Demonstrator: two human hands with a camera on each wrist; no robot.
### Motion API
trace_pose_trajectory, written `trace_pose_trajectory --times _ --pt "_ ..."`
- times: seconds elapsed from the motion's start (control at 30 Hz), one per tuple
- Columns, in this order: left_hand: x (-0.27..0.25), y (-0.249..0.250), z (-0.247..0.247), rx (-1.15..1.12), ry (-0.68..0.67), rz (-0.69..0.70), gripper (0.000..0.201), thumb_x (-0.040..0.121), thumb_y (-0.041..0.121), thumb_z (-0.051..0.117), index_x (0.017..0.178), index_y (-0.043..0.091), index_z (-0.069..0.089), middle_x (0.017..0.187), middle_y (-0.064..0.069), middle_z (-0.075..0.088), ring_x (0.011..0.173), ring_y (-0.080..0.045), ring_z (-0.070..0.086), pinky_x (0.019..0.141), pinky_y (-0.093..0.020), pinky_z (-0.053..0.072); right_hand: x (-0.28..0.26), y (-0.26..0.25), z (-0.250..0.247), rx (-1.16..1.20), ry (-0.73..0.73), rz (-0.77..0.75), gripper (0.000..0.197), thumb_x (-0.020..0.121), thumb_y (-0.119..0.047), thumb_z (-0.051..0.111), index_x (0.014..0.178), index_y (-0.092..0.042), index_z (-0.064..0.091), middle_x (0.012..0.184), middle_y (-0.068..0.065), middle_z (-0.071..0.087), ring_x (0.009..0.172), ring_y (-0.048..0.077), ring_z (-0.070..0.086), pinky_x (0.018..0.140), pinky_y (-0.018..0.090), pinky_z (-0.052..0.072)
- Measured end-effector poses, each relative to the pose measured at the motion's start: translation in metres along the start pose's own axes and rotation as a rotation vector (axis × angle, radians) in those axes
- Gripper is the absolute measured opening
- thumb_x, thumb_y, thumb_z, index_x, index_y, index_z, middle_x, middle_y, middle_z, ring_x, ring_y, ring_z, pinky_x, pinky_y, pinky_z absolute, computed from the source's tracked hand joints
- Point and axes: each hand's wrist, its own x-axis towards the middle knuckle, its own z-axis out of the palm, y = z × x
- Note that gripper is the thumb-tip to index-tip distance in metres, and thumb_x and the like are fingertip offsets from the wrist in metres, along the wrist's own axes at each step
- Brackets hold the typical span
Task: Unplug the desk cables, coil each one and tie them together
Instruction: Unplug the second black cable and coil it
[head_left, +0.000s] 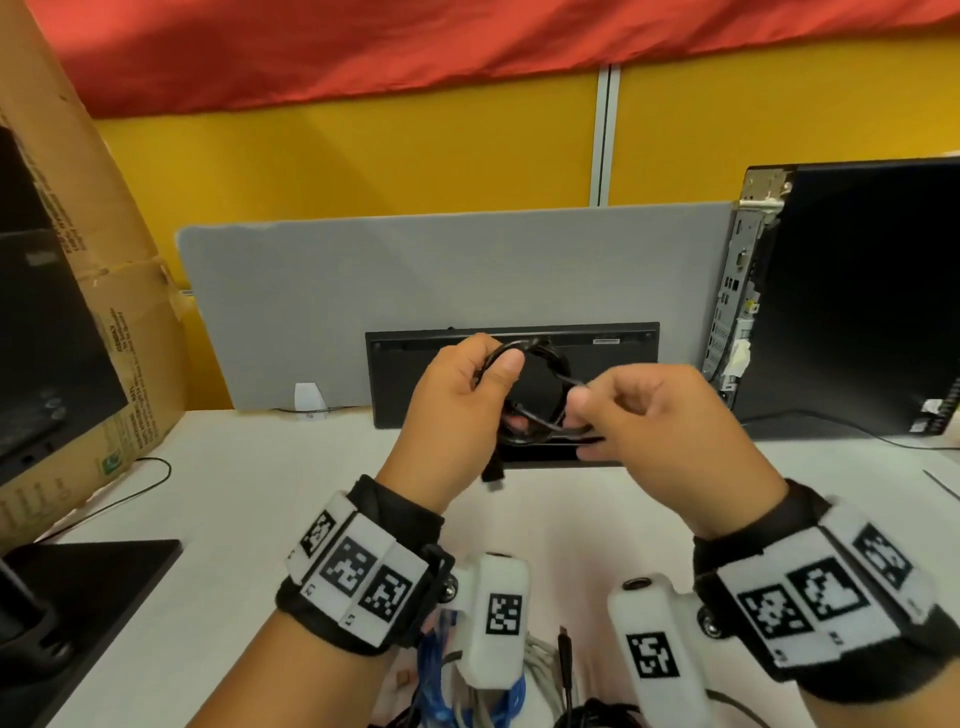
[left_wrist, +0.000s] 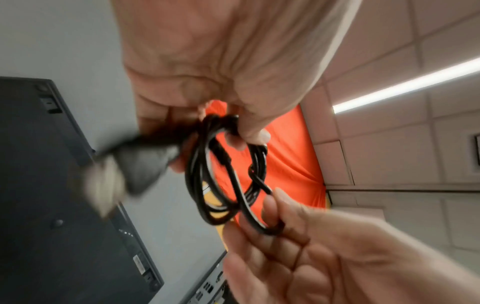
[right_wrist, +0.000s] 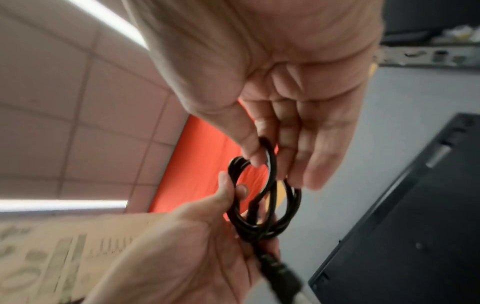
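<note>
A thin black cable (head_left: 540, 400) is wound into a small coil and held above the white desk (head_left: 234, 519), in front of a black keyboard. My left hand (head_left: 467, 395) grips one side of the coil (left_wrist: 221, 170), thumb on top. My right hand (head_left: 613, 410) pinches a loop of the same cable (right_wrist: 267, 164) between thumb and fingers. The cable's black plug (head_left: 492, 475) hangs below my left hand; it is blurred in the left wrist view (left_wrist: 130, 170) and dark in the right wrist view (right_wrist: 280, 275).
A black keyboard (head_left: 597, 358) leans on a grey divider (head_left: 415, 291). A computer tower (head_left: 852, 301) stands right, a cardboard box (head_left: 104, 312) left. Blue, white and black cables (head_left: 498, 696) lie at the desk's near edge. A thin wire (head_left: 135, 483) runs left.
</note>
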Motion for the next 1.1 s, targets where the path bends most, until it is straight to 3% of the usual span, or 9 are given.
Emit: trace_pose_trajectory --times 0.17,0.33,0.47,0.67,0.8,0.9,0.93,1.0,1.1 --pt "0.001 -0.003 -0.010 0.033 -0.034 -0.027 0.017 0.095 0.021 0.057 0.087 0.009 0.066 0.084 -0.011 0.068 0.082 -0.024 0.065 0.079 -0.034 0.054 0.002 -0.004 0.000 0.316 -0.068 0.099 0.029 0.098 -0.016 0.050 0.073 -0.009 0.064 0.069 0.009 0.059 0.072 0.023 0.060 0.079 0.040 0.058" --pt "-0.001 -0.005 -0.004 0.075 -0.021 -0.049 0.012 0.092 0.021 0.063 0.082 0.020 0.069 0.076 -0.002 0.071 0.078 -0.019 0.068 0.077 -0.033 0.056 0.001 -0.012 -0.002 0.436 -0.053 0.178 0.028 0.100 -0.019 0.046 0.086 0.000 0.062 0.056 0.001 0.032 0.051 0.013 0.034 0.052 0.029 0.038" --pt "-0.002 -0.006 0.001 0.092 0.048 -0.030 0.011 0.090 0.018 0.065 0.081 0.021 0.071 0.072 0.001 0.070 0.075 -0.021 0.069 0.077 -0.047 0.058 0.002 -0.013 -0.007 0.419 -0.070 0.216 0.029 0.099 -0.020 0.049 0.094 0.006 0.064 0.054 0.000 0.029 0.046 0.011 0.029 0.045 0.024 0.029" --pt "-0.001 -0.011 0.000 0.167 0.131 0.005 0.006 0.088 0.020 0.067 0.087 0.022 0.073 0.077 0.003 0.072 0.077 -0.018 0.069 0.074 -0.044 0.058 0.005 -0.010 -0.011 0.757 -0.195 0.395 0.029 0.097 -0.016 0.048 0.111 0.006 0.061 0.054 -0.006 0.030 0.048 0.007 0.020 0.036 0.017 0.019" --pt "0.001 -0.013 -0.004 0.175 0.193 -0.013 0.006 0.088 0.023 0.068 0.083 0.020 0.071 0.074 -0.003 0.070 0.070 -0.024 0.068 0.071 -0.045 0.058 0.006 -0.006 -0.022 0.192 -0.150 0.096 0.017 0.092 -0.008 0.059 0.091 -0.008 0.075 0.061 0.006 0.063 0.046 0.011 0.040 0.041 0.017 0.035" --pt "0.000 -0.012 -0.002 0.118 0.221 -0.028 0.005 0.087 0.020 0.069 0.082 0.019 0.070 0.072 -0.005 0.070 0.063 -0.023 0.068 0.068 -0.040 0.059 0.009 0.001 -0.025 -0.398 0.012 -0.205 0.019 0.086 -0.007 0.067 0.087 -0.023 0.077 0.072 -0.008 0.068 0.061 0.005 0.063 0.062 0.020 0.054" --pt "-0.001 -0.011 0.000 0.086 0.216 -0.036 0.006 0.088 0.019 0.069 0.082 0.018 0.070 0.071 -0.004 0.070 0.061 -0.021 0.068 0.065 -0.036 0.059 0.010 0.004 -0.024 -0.450 0.066 -0.274 0.020 0.086 -0.004 0.067 0.091 -0.020 0.077 0.083 -0.005 0.068 0.069 0.009 0.065 0.070 0.024 0.056" --pt "-0.003 -0.009 0.003 -0.012 0.190 -0.065 0.008 0.089 0.015 0.067 0.083 0.015 0.072 0.071 -0.005 0.071 0.061 -0.021 0.068 0.062 -0.033 0.060 0.012 0.010 -0.022 -0.471 0.170 -0.371 0.021 0.084 -0.002 0.069 0.096 -0.017 0.077 0.096 -0.001 0.066 0.075 0.007 0.063 0.077 0.012 0.051" --pt "-0.005 -0.004 0.001 -0.220 0.134 -0.119 0.011 0.089 0.013 0.067 0.082 0.008 0.074 0.071 -0.008 0.071 0.058 -0.018 0.064 0.060 -0.031 0.059 0.015 0.017 -0.022 -0.324 0.319 -0.398 0.019 0.078 -0.007 0.076 0.093 -0.018 0.078 0.083 -0.004 0.073 0.072 0.000 0.066 0.075 0.003 0.047"
